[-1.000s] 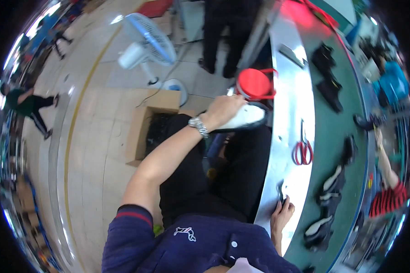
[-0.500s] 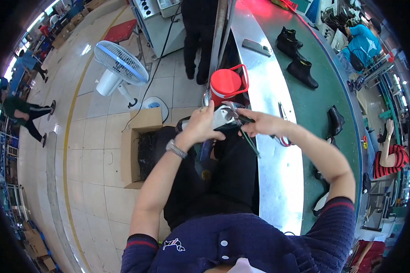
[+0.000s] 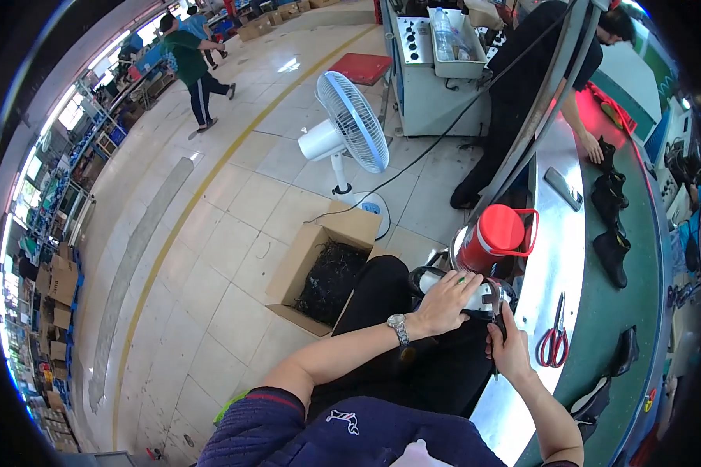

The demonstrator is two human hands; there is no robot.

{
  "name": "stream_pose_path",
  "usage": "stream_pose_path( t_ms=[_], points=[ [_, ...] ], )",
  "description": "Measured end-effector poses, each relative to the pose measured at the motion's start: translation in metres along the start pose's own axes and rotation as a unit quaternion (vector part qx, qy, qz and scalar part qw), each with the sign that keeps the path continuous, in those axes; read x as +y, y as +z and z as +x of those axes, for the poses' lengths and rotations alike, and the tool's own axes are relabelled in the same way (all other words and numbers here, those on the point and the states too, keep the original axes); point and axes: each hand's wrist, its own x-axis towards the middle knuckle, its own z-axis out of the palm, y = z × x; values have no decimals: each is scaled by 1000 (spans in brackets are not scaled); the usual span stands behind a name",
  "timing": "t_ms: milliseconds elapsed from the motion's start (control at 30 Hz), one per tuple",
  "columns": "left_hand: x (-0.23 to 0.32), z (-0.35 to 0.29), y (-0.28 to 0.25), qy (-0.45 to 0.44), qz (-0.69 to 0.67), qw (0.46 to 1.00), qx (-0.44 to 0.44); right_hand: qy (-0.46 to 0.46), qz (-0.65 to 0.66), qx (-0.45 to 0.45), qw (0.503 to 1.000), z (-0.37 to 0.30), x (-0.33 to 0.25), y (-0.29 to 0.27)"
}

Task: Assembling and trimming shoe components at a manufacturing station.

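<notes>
Shoe [image 3: 428,282] sits over the lap [image 3: 436,373], left hand [image 3: 444,302] clasping it, likely to keep it still; right hand [image 3: 510,349] grips pliers [image 3: 496,300].

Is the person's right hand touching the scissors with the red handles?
Apart: the head view shows a strip of shiny metal bench between the right hand and the scissors.

Shoe workshop, boots [image 3: 612,258] on green belt [image 3: 596,331]

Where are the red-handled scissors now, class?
In the head view, the scissors lie on the metal strip at right, between the right hand and the green belt.
</notes>
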Motion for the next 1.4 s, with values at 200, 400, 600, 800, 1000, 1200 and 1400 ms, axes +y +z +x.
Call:
stream_pose_path(
  t_ms=[200, 400, 600, 800, 1000, 1200, 1400],
  points=[
    [-11, 7, 14, 75, 0, 997, 34, -116, -336, 27, 934, 8, 14, -33],
    [-28, 10, 3, 113, 155, 979, 71, -145, -155, -4, 977, 42, -61, -81],
    [-20, 9, 15, 137, 147, 979, 40, -50, -207, 10, 977, 51, -14, -40],
    [-16, 6, 21, 127, 156, 978, 52, -54, -99, 162, 980, 53, -13, -40],
    [-20, 12, -2, 107, 178, 974, 93, -55, -70, 93, 992, 50, -56, -54],
    [-23, 8, 16, 112, 83, 984, 114, 2, -154, -13, 988, 53, -27, -55],
    [-16, -1, 32, 112, 175, 974, 87, 36, -126, 26, 991, 42, -16, -31]
  ],
)
